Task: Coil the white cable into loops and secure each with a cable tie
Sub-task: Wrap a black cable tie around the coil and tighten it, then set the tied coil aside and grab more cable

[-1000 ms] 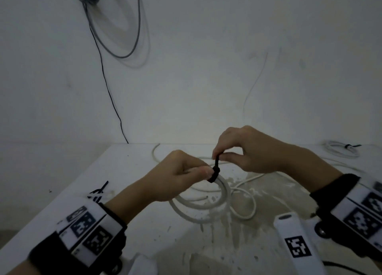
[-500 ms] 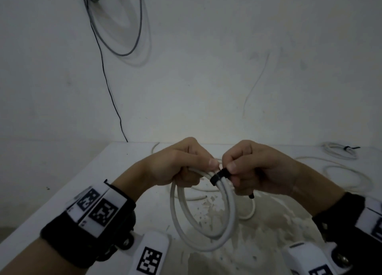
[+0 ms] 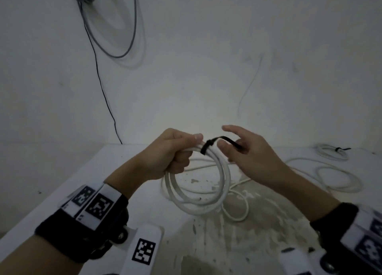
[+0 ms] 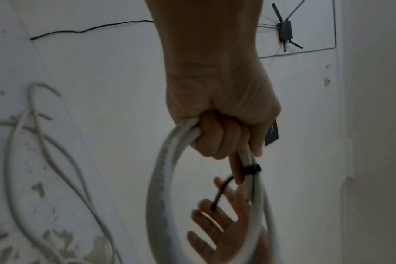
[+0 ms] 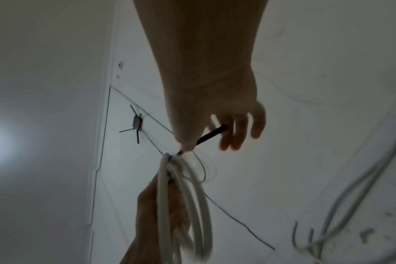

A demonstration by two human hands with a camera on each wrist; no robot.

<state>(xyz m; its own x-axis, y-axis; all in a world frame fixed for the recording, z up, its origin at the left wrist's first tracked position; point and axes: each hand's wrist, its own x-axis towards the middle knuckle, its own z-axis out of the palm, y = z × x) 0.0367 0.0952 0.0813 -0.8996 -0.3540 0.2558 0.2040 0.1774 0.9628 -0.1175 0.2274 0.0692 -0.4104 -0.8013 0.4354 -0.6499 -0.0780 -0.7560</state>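
Observation:
My left hand [image 3: 175,150] grips the top of a coil of white cable [image 3: 223,183] and holds it upright above the table. A black cable tie [image 3: 205,148] wraps the coil's strands just right of my left thumb, and its tail sticks out to the right. My right hand [image 3: 248,154] hovers beside that tail with fingers spread and relaxed, gripping nothing. In the left wrist view the tie [image 4: 251,169] sits just below my fist [image 4: 219,139], with the open right palm [image 4: 217,223] behind the coil [image 4: 161,178]. The right wrist view shows the tail [image 5: 211,134] crossing my loose fingers [image 5: 235,128].
The white table [image 3: 144,202] has worn, flaking paint near me. More loose white cable [image 3: 339,181] lies on its right side, and a small tied coil [image 3: 330,152] sits at the far right. Dark cables [image 3: 99,78] hang on the wall behind.
The coil rose off the table and turned upright in my left hand. My right hand, which pinched the tie and pulled its tail, has let go and opened.

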